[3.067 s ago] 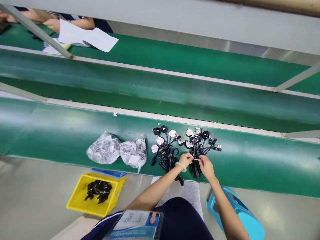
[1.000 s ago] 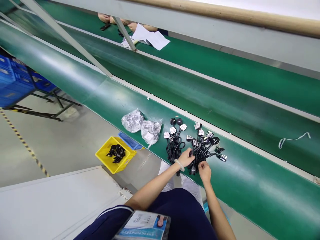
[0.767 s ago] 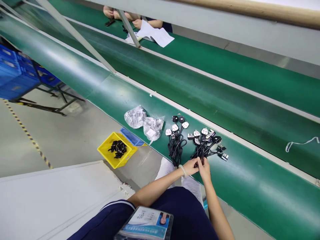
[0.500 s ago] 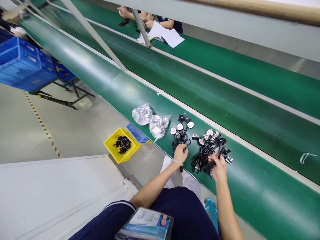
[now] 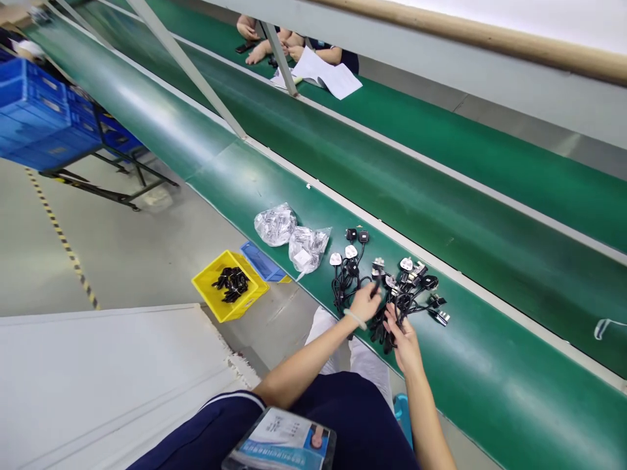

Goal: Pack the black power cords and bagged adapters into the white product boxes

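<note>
Black power cords [image 5: 409,303] with three-pin plugs lie in a tangled pile on the green bench. A smaller group of cords [image 5: 347,277] lies left of it, some plugs showing pale faces. My left hand [image 5: 363,305], a pale band at its wrist, is closed on a black power cord between the two groups; a plug shows just beyond its fingers. At the near side of the pile, my right hand [image 5: 402,338] has its fingers wrapped round a looped black cord. Its fingertips are partly hidden among the cords.
Two clear plastic bags [image 5: 307,251] sit on the bench to the left. Below on the floor stands a yellow bin [image 5: 203,281] with black parts, beside a blue bin [image 5: 262,260]. Blue crates [image 5: 39,124] stand far left. Co-workers' hands and papers [image 5: 326,72] are across the bench.
My left hand has moved right, from the smaller group to the pile's edge, and now grips a cord. My right hand has shifted left and slightly down; cords in the pile have shifted.
</note>
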`<action>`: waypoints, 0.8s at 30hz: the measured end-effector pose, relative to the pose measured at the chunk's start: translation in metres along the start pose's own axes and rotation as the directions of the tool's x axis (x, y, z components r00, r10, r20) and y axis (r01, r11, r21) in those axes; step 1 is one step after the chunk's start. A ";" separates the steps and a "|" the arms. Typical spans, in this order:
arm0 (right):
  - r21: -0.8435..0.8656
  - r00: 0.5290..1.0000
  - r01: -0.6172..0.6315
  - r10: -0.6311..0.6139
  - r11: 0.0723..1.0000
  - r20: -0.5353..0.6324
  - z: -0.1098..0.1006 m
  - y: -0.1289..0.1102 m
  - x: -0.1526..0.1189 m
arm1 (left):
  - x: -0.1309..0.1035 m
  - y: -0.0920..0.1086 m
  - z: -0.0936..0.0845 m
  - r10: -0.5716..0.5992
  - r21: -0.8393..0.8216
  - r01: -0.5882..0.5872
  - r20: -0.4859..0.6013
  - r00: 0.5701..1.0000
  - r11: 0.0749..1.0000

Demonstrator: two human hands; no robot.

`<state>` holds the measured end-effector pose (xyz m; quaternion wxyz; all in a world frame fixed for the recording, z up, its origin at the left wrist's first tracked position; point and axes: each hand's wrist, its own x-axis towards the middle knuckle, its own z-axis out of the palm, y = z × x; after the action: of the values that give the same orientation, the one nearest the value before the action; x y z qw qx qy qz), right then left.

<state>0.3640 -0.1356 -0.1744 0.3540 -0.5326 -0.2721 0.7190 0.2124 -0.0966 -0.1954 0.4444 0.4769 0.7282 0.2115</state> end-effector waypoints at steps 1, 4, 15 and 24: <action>0.016 1.000 0.010 -0.009 1.000 -0.024 0.005 0.005 0.001 | -0.017 0.011 0.003 0.072 -0.029 -0.071 0.039 0.997 0.997; 0.122 0.997 -0.027 0.036 0.992 -0.071 0.008 0.005 -0.003 | -0.066 0.034 0.007 0.325 -0.111 -0.312 0.128 0.937 0.944; -0.052 0.884 0.117 -0.128 0.992 -0.450 -0.115 -0.031 -0.056 | 0.006 -0.060 0.015 -0.145 0.065 0.157 -0.160 0.977 0.986; 0.173 0.838 0.045 0.057 0.984 -0.542 -0.152 0.023 -0.045 | 0.047 -0.053 0.004 -0.232 -0.291 0.196 -0.098 0.968 0.937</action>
<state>0.5126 -0.1837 -0.2096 0.4608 -0.6820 -0.0931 0.5602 0.1817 -0.0797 -0.2576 0.4789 0.3125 0.7662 0.2930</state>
